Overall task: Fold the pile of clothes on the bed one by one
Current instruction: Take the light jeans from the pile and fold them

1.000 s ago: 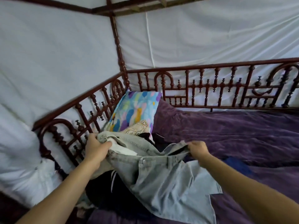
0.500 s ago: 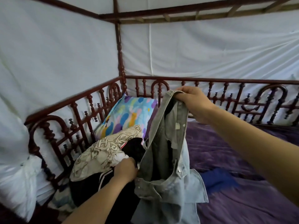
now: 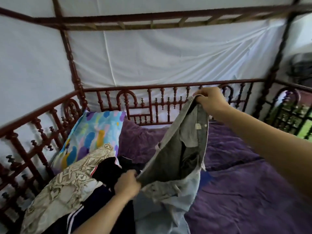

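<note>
A pair of light grey denim shorts (image 3: 177, 159) hangs in the air over the purple bed, its waistband stretched open between my hands. My right hand (image 3: 210, 98) grips one end of the waistband high up near the back rail. My left hand (image 3: 127, 184) pinches the other end low down, just above the pile. The pile of clothes (image 3: 70, 188) lies at the lower left: a beige patterned garment on top, black and navy striped pieces beneath it.
A colourful pillow (image 3: 94, 137) leans in the left corner against the dark red wooden railing (image 3: 152, 102). A purple blanket (image 3: 244, 191) covers the mattress to the right. White cloth hangs behind the bed frame.
The shorts were lifted off the pile: my right hand rose with the waistband and swung right, while my left hand dropped low and regripped the other end. The view tilted up.
</note>
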A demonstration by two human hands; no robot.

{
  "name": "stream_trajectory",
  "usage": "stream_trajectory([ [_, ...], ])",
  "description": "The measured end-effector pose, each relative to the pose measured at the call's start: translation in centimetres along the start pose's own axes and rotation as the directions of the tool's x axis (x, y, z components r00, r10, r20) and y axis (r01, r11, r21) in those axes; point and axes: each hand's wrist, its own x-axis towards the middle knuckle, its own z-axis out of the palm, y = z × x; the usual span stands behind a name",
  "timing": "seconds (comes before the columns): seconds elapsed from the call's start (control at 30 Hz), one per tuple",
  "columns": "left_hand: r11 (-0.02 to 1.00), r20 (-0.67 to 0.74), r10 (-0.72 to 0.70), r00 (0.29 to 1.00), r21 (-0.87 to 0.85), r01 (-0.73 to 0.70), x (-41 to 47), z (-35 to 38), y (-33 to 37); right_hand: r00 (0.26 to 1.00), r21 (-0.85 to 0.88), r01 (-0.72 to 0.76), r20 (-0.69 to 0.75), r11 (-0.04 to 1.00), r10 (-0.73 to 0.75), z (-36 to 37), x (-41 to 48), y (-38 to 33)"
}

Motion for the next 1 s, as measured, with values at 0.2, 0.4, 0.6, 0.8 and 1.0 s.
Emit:
stream_trajectory([
  [0.2, 0.861, -0.204, -0.133, 0.97, -0.509, 0.011, 10.4, -21.2, -3.0, 0.99, -0.641, 0.092, 0.139, 0.762, -0.003, -3.8, 1.0, 0.8],
  [0.4, 0.669, -0.385, -0.097, 0.918, -0.708, -0.226, 14.5, -33.0, -1.3, 0.994, -0.304, 0.007, 0.108, 0.953, 0.028, -2.6, 1.3, -7.0],
  [0.6, 0.814, -0.704, 0.217, 0.676, -0.251, -0.523, 16.9, -40.0, 1.1, 0.997, 0.093, 0.042, 0.055, 0.995, -0.048, -4.5, -2.1, -15.6],
  [0.8, 0.792, -0.643, 0.55, 0.533, 0.198, -0.578, 20.4, -43.0, 5.6, 0.994, -0.104, 0.104, -0.007, 0.989, -0.105, -7.2, -4.9, -17.3],
  [1.0, 0.8, -0.424, 0.6, 0.678, 0.338, -0.497, 22.5, -30.9, 9.9, 0.96, -0.154, -0.212, 0.15, 0.965, 0.235, -5.9, -9.1, -6.8],
])
